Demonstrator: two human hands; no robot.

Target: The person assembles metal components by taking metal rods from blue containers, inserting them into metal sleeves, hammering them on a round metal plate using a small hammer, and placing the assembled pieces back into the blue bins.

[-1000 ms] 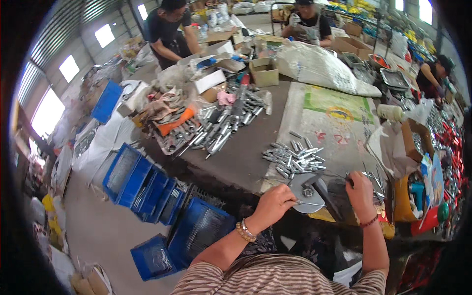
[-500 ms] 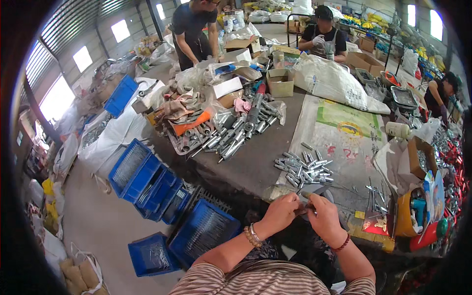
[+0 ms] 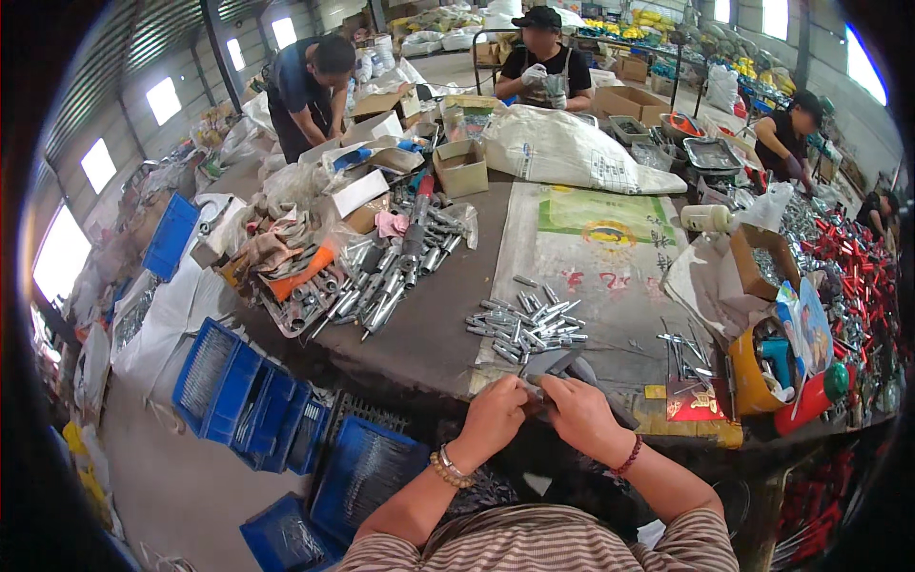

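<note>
My left hand point(image 3: 496, 410) and my right hand point(image 3: 584, 412) meet at the table's front edge. The fingers of both are closed, pinched close together. Whatever lies between them is small and mostly hidden, so I cannot name it. Just beyond my fingertips, a dark grey, flat-sided piece point(image 3: 553, 362) sits at the table edge; its kind is unclear. Farther in lies a loose pile of short silver metal tubes point(image 3: 527, 322), some with narrow tips, on a printed white sack sheet point(image 3: 610, 300).
To the left are heaped metal tubes point(image 3: 386, 276) and blue bins point(image 3: 367, 477) below. At right stand a red packet point(image 3: 694, 402), thin rods point(image 3: 688, 351), a yellow container point(image 3: 753, 372) and red-handled parts point(image 3: 843, 296). Three co-workers point(image 3: 545, 71) work around the table.
The view has swung to the right, so the table and its contents sit farther left. My hands stay together at the table edge, their fingers slightly shifted.
</note>
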